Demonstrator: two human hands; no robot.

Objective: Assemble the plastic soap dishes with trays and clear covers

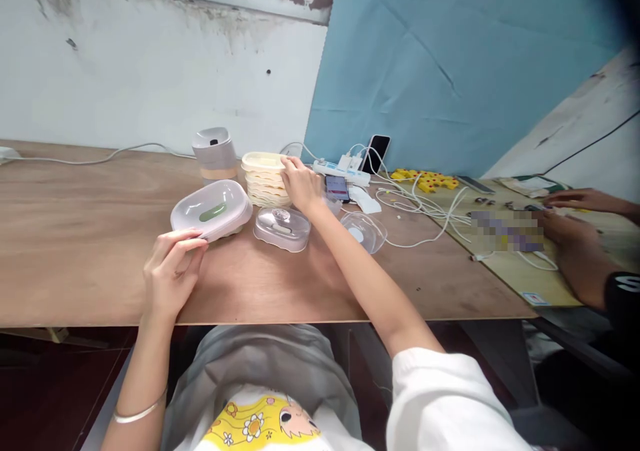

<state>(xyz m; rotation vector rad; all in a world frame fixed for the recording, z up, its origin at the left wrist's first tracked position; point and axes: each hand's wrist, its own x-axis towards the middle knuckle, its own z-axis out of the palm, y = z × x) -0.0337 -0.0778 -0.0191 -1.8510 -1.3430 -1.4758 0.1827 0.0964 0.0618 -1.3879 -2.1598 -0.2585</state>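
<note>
My left hand (173,264) pinches the near rim of a pale lilac oval dish (200,206), which is tilted towards me. A green oblong patch (213,212) shows in the dish's middle; I cannot tell whether it is a hole or a loose piece. With fingertips on its right rim, my right hand (303,186) grips the top tray of a stack of cream oval trays (265,183). Between the hands, close in front of the stack, sits a small oval box with a clear domed lid (283,231). Grey stacked dishes (215,150) stand behind the lilac one.
Right of my forearm lies a clear shallow lid (364,232). A power strip (343,171), a phone (376,152), white cables (425,201) and yellow pieces (425,179) are at the back right. Another person's hands (570,228) work at the adjoining board. The wooden table's front edge (300,322) runs before me.
</note>
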